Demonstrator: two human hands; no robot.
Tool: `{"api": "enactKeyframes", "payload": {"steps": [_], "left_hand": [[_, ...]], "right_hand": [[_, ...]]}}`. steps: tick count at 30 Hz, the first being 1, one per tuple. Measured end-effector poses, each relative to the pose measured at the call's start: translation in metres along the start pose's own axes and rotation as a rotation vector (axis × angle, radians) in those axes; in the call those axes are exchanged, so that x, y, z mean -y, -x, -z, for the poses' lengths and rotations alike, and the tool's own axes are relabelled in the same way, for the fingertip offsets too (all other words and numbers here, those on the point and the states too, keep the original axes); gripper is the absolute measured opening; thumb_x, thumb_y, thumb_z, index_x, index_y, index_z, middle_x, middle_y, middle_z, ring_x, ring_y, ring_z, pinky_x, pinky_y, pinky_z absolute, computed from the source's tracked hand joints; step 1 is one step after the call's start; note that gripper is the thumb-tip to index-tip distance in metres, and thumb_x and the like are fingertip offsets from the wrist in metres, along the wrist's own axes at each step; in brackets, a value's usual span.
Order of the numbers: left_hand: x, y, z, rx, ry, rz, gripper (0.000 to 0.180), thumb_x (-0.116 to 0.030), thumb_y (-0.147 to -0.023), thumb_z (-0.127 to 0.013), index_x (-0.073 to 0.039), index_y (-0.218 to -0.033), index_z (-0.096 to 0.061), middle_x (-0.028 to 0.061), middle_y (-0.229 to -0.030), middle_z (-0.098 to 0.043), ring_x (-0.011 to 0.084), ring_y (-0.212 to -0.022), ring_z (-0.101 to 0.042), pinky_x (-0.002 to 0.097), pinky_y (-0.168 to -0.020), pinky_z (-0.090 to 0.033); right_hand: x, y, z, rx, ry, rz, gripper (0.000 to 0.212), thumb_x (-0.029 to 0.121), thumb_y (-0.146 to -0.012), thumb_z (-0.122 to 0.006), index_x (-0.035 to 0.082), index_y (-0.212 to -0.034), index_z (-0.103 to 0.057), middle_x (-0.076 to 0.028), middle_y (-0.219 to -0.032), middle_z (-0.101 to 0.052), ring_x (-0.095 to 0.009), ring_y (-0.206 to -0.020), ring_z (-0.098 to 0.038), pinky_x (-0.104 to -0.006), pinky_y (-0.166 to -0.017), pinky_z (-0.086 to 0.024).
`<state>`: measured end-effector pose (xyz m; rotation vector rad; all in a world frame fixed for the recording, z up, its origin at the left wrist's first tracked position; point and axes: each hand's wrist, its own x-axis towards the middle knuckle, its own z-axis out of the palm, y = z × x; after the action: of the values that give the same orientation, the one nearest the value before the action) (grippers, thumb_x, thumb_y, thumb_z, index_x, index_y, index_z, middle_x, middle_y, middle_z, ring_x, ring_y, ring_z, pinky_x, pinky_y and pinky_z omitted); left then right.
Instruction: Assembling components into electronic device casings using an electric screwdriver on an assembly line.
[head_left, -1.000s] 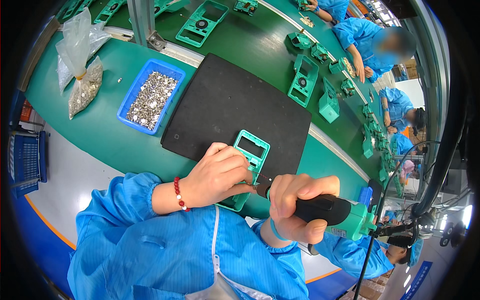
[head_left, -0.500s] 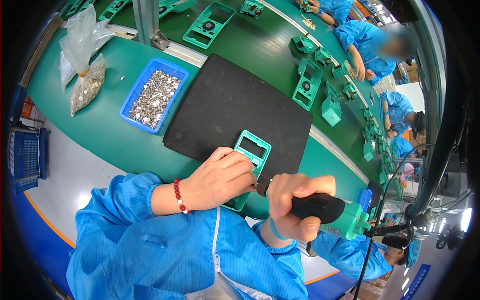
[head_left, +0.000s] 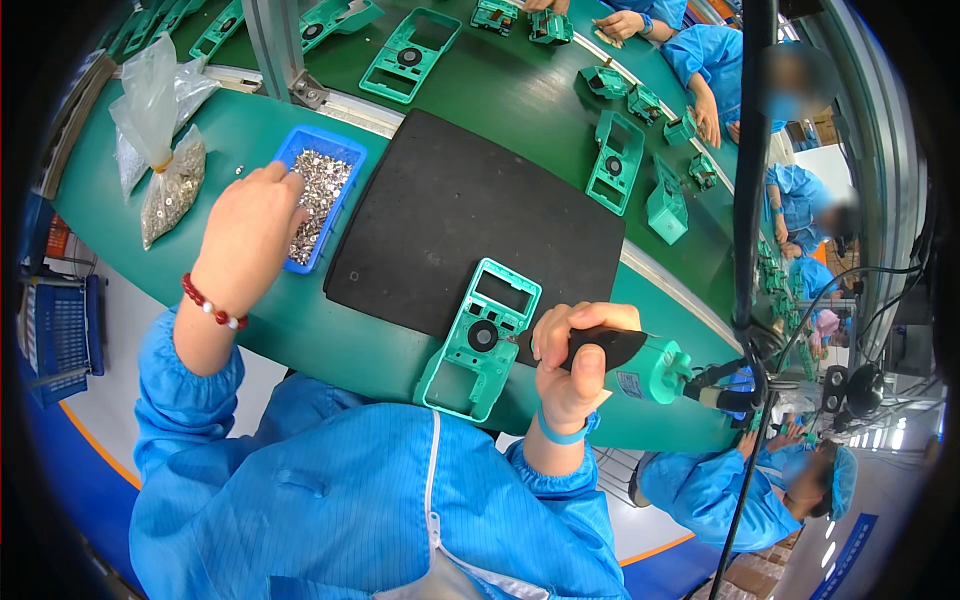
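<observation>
My left hand (head_left: pixel 245 230), with a red-and-white beaded bracelet at the wrist, reaches over the left side of a blue tray (head_left: pixel 352 152) of small silvery screws (head_left: pixel 322 185). Its fingers are curled together; the fingertips and whatever they pinch are hidden. In my right hand (head_left: pixel 575 365) is a green-and-black electric screwdriver (head_left: pixel 640 365), lying sideways with its tip toward a green plastic housing (head_left: pixel 458 365). The housing has a round black part in its middle and rectangular openings. It lies partly on a black mat (head_left: pixel 470 200), its lower end overhanging the near edge.
Clear bags of small parts (head_left: pixel 172 195) stand left of the tray. Beyond a metal rail, more green housings (head_left: pixel 410 58) lie on a green conveyor (head_left: pixel 520 100), beside a metal post (head_left: pixel 272 50). Cables (head_left: pixel 745 480) hang at the right. Several co-workers in blue (head_left: pixel 705 60) sit along the line.
My left hand has left the housing and moved up-left to the screw tray. The screwdriver has lifted slightly, exposing the housing's middle. A co-worker's hand now reaches a part on the conveyor.
</observation>
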<state>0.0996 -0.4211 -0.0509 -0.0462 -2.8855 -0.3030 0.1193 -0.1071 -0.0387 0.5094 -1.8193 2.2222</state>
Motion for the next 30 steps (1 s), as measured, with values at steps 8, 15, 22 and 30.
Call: {"api": "enactKeyframes", "payload": {"steps": [8, 15, 22, 30], "left_hand": [[0.018, 0.006, -0.009, 0.188, 0.049, -0.129, 0.009, -0.01, -0.083, -0.07, -0.003, -0.089, -0.068, 0.0122, -0.09, -0.063, 0.0338, -0.088, -0.062, 0.0435, -0.077, -0.049], [-0.01, 0.009, -0.005, -0.063, 0.114, -0.037, 0.011, -0.011, -0.086, -0.07, -0.002, -0.087, -0.064, 0.0125, -0.084, -0.061, 0.0332, -0.08, -0.062, 0.0412, -0.068, -0.049], [-0.091, 0.04, -0.019, 0.027, 0.675, -0.469, 0.014, -0.011, -0.081, -0.074, -0.004, -0.088, -0.065, 0.0064, -0.086, -0.065, 0.0239, -0.079, -0.065, 0.0366, -0.069, -0.051], [-0.134, 0.065, -0.054, 0.026, 0.539, -0.645, 0.015, -0.016, -0.082, -0.07, -0.006, -0.093, -0.065, 0.011, -0.117, -0.069, 0.0236, -0.112, -0.064, 0.038, -0.095, -0.048]], "right_hand": [[-0.003, 0.001, -0.002, 0.007, -0.026, -0.018, 0.044, 0.041, -0.091, -0.071, 0.003, -0.102, -0.051, -0.004, -0.058, -0.049, -0.011, -0.047, -0.042, -0.0274, -0.045, -0.036], [-0.01, -0.002, -0.001, 0.007, -0.025, -0.042, 0.046, 0.042, -0.09, -0.071, 0.003, -0.102, -0.051, -0.004, -0.058, -0.048, -0.012, -0.047, -0.042, -0.0273, -0.046, -0.036], [-0.011, -0.002, 0.0, 0.029, -0.037, -0.045, 0.045, 0.041, -0.09, -0.072, 0.002, -0.102, -0.051, -0.005, -0.06, -0.049, -0.012, -0.047, -0.043, -0.027, -0.045, -0.036], [-0.022, -0.001, 0.002, 0.025, -0.071, -0.014, 0.044, 0.037, -0.089, -0.074, 0.002, -0.101, -0.05, -0.005, -0.061, -0.05, -0.012, -0.048, -0.043, -0.0271, -0.045, -0.037]]}}
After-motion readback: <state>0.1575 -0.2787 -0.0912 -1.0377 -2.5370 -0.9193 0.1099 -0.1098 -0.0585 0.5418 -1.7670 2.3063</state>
